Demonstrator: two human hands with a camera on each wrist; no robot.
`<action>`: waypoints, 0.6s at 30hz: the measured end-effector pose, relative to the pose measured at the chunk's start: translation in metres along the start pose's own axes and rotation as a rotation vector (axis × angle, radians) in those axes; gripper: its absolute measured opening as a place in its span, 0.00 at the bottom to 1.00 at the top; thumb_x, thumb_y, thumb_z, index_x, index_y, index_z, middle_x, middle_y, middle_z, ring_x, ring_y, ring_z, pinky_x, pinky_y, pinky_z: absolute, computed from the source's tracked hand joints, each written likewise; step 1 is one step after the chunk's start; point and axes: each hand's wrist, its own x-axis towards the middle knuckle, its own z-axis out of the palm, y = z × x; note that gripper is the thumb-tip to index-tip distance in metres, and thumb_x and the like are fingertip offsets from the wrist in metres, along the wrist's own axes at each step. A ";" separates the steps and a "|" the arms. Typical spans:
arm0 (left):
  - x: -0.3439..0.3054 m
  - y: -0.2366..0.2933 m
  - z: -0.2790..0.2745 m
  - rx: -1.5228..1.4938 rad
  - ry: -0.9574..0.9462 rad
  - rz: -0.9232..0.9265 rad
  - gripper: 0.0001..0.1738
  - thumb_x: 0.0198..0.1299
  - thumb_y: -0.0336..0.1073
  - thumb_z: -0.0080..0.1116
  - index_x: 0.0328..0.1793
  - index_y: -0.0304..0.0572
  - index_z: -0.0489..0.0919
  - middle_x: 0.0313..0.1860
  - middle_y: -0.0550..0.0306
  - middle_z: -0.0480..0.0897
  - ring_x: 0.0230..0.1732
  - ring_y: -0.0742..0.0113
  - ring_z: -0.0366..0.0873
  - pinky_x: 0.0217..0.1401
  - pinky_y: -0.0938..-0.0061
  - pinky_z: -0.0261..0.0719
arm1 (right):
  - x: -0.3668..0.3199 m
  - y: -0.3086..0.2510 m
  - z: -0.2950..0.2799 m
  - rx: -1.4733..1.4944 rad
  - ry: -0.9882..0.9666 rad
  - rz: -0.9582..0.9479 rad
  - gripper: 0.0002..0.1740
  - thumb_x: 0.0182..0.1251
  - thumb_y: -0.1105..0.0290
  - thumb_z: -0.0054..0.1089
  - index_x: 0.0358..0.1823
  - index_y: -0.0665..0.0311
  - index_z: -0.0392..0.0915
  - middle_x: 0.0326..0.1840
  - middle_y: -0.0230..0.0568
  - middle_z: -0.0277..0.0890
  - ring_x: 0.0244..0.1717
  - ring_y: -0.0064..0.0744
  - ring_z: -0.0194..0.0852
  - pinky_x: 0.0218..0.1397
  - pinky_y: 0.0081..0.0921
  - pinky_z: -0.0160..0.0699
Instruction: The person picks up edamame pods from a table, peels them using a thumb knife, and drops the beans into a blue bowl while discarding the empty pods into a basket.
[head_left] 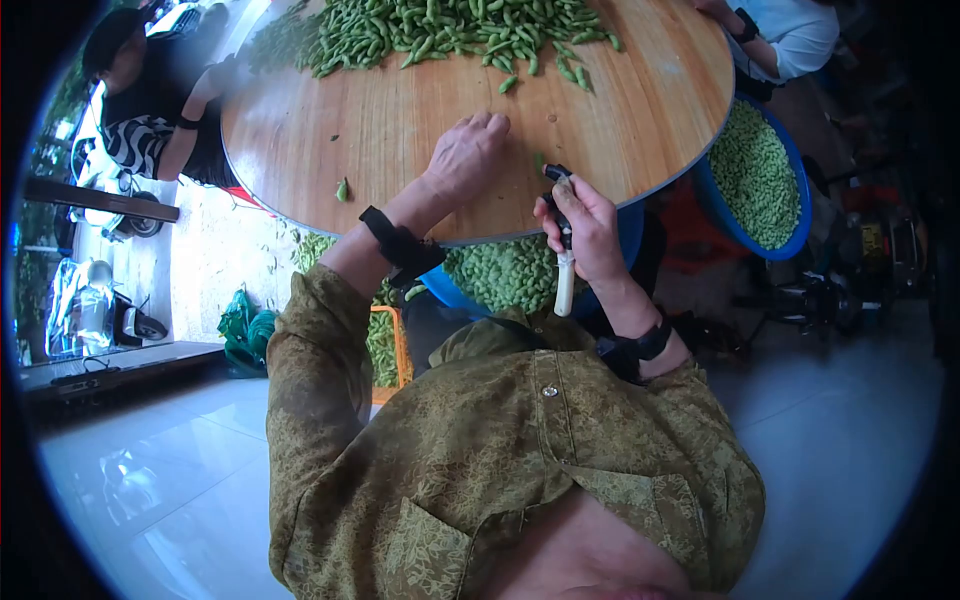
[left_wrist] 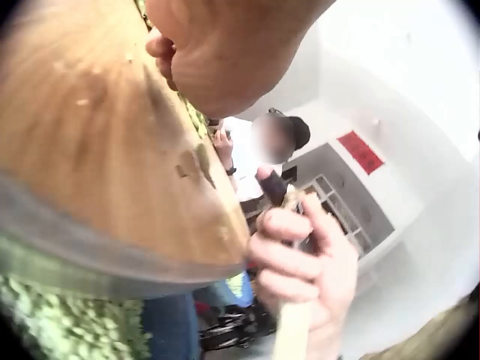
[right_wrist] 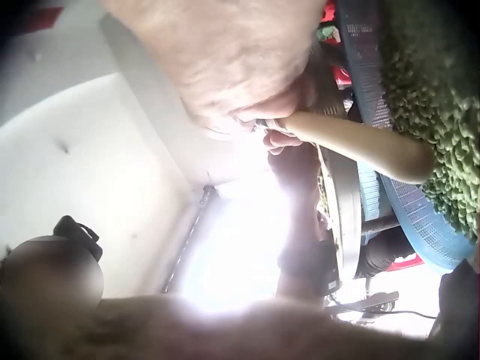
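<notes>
Beyond the left hand (head_left: pixel 468 158) (grip unclear) lie pods (head_left: pixel 430 35); the right hand (head_left: pixel 594 228) grips a tool (head_left: pixel 565 285).

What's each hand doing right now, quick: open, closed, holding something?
Left hand: fingers curled over the wooden tabletop; whether it holds anything can't be told.
Right hand: closed, holding a white-handled tool.
</notes>
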 end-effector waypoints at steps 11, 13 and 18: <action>-0.004 0.046 -0.027 -0.204 -0.262 -0.208 0.21 0.58 0.48 0.61 0.36 0.33 0.75 0.35 0.40 0.80 0.34 0.41 0.80 0.36 0.55 0.78 | -0.003 -0.012 -0.013 0.333 -0.010 0.094 0.14 0.75 0.66 0.48 0.54 0.66 0.73 0.30 0.41 0.74 0.19 0.18 0.64 0.17 0.15 0.62; -0.002 0.054 -0.020 -0.110 -0.157 -0.135 0.20 0.60 0.48 0.59 0.37 0.33 0.75 0.35 0.40 0.80 0.34 0.41 0.81 0.36 0.54 0.79 | -0.004 -0.013 -0.010 0.323 -0.009 0.080 0.14 0.74 0.66 0.48 0.53 0.66 0.73 0.30 0.40 0.75 0.19 0.18 0.64 0.17 0.15 0.62; 0.005 0.047 -0.006 -0.084 -0.300 -0.096 0.15 0.59 0.42 0.58 0.38 0.34 0.75 0.36 0.41 0.79 0.38 0.41 0.81 0.40 0.55 0.79 | -0.007 -0.012 -0.014 0.247 0.021 0.046 0.14 0.74 0.67 0.48 0.54 0.67 0.73 0.30 0.40 0.74 0.19 0.18 0.64 0.18 0.15 0.62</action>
